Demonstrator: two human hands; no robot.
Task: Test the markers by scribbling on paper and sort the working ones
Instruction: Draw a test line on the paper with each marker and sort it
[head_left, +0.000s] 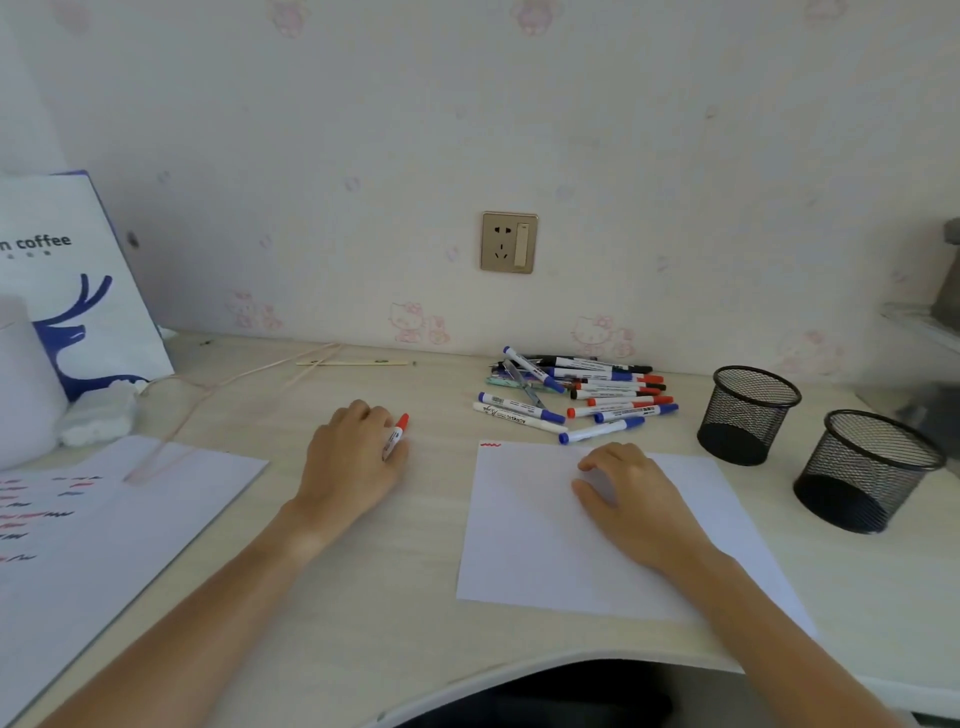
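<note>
Our left hand (353, 462) grips a red-capped marker (396, 434) on the desk (363, 597), left of the paper (540, 545). Our right hand (631, 499) rests loosely curled on the paper, holding nothing. The marker pile (576, 395) lies behind the paper, two mesh cups (748, 413) to the right.

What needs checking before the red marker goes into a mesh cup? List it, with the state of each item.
1. Scribble on the paper: ok, a red squiggle sits at its top left corner.
2. Red marker in hand: ok, the left hand grips it.
3. Cap on: ok, the red cap points away from the person.
4. Paper steadied: ok, the right hand rests on it.
5. Mesh cups free: ok, the near cup and the far cup both look empty.
6. Which cup takes working markers: cannot tell, neither is labelled.
</note>
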